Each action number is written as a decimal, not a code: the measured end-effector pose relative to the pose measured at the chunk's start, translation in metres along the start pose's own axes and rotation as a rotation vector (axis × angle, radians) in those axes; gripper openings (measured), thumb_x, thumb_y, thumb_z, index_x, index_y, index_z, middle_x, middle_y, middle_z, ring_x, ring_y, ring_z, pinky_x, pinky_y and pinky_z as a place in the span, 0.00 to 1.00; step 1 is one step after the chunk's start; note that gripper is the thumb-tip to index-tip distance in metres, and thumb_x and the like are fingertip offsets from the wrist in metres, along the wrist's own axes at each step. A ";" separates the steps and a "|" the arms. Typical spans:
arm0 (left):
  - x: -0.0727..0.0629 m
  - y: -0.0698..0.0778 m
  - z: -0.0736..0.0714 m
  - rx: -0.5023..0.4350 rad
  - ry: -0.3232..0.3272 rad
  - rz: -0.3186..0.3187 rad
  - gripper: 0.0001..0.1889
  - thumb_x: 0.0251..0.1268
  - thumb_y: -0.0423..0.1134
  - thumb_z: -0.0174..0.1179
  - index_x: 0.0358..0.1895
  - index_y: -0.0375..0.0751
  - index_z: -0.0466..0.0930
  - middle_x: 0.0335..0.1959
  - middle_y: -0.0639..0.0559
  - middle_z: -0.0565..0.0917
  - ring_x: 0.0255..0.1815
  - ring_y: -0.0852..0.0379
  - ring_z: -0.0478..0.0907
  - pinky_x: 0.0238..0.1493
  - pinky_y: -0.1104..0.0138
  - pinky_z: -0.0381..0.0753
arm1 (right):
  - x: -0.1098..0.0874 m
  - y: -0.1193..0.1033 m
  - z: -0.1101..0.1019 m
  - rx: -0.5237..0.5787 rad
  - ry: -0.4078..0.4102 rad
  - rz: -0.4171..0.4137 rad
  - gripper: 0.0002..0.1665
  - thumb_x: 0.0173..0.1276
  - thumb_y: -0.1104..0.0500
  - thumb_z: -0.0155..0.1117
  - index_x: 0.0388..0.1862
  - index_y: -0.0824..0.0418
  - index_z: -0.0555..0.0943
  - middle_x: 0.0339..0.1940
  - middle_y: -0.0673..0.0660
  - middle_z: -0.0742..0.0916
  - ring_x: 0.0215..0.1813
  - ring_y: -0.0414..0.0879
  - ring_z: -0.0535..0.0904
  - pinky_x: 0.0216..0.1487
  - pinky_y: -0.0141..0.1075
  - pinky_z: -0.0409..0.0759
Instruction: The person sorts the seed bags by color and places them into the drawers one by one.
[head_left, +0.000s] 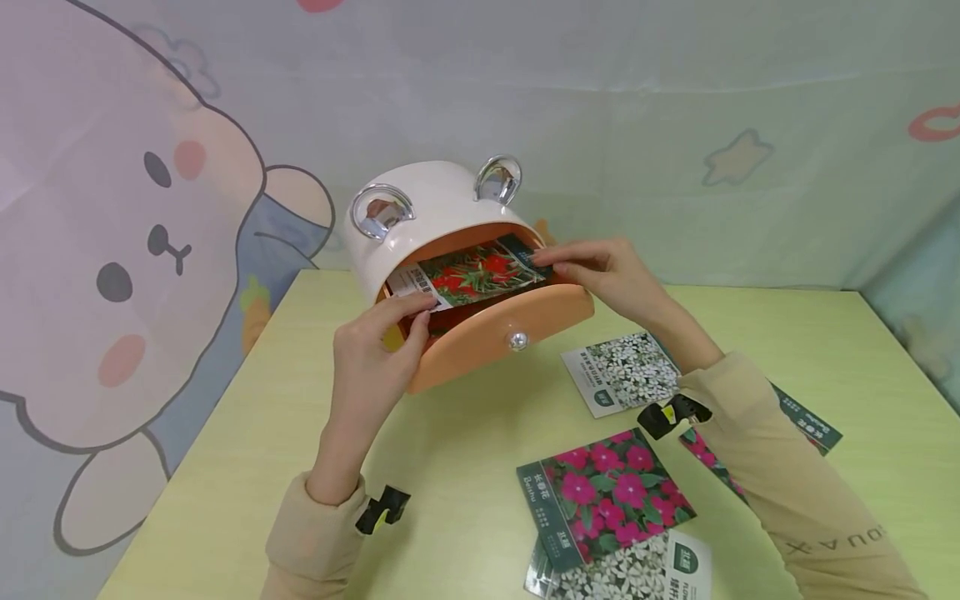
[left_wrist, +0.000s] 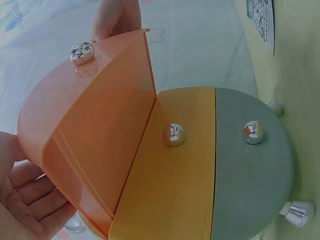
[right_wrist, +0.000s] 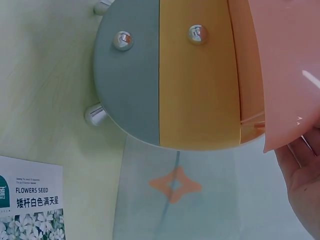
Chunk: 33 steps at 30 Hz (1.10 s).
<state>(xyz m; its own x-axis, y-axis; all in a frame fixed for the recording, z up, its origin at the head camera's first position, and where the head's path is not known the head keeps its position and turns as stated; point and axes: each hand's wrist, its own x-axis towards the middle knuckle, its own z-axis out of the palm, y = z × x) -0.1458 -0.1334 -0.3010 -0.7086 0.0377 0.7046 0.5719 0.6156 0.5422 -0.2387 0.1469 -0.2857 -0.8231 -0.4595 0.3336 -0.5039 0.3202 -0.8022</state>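
Note:
A white desktop drawer box (head_left: 435, 187) with silver ears stands at the back of the table. Its top orange drawer (head_left: 502, 333) is pulled out, and a red-flower seed packet (head_left: 480, 273) lies slanted in the opening. My left hand (head_left: 375, 354) pinches the packet's left end between thumb and finger. At the other end, my right hand (head_left: 618, 279) pinches the dark corner. More red print shows beneath, mostly hidden by the drawer front. In the left wrist view, the yellow drawer (left_wrist: 170, 185) and grey-green drawer (left_wrist: 250, 175) are closed.
On the table (head_left: 435, 500), a pink-flower packet (head_left: 607, 500) overlaps a white-flower packet (head_left: 660, 567). Another white-flower packet (head_left: 622, 375) lies below my right wrist. A dark-edged packet (head_left: 810, 421) is partly under my right sleeve. A printed cloth (head_left: 637, 125) hangs behind.

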 end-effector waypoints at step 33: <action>0.015 -0.040 -0.005 -0.138 0.249 0.035 0.16 0.64 0.29 0.60 0.54 0.41 0.82 0.54 0.46 0.85 0.60 0.51 0.79 0.64 0.69 0.74 | -0.061 -0.027 0.043 -0.074 0.530 -0.515 0.14 0.60 0.77 0.58 0.44 0.70 0.84 0.45 0.55 0.87 0.53 0.41 0.81 0.54 0.28 0.79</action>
<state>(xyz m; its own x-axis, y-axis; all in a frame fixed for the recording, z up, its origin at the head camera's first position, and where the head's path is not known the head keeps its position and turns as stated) -0.1777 -0.1615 -0.3098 -0.5741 -0.1482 0.8052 0.6568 0.5038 0.5611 -0.1637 0.1305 -0.3053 -0.4843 -0.1108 0.8678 -0.8611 0.2360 -0.4504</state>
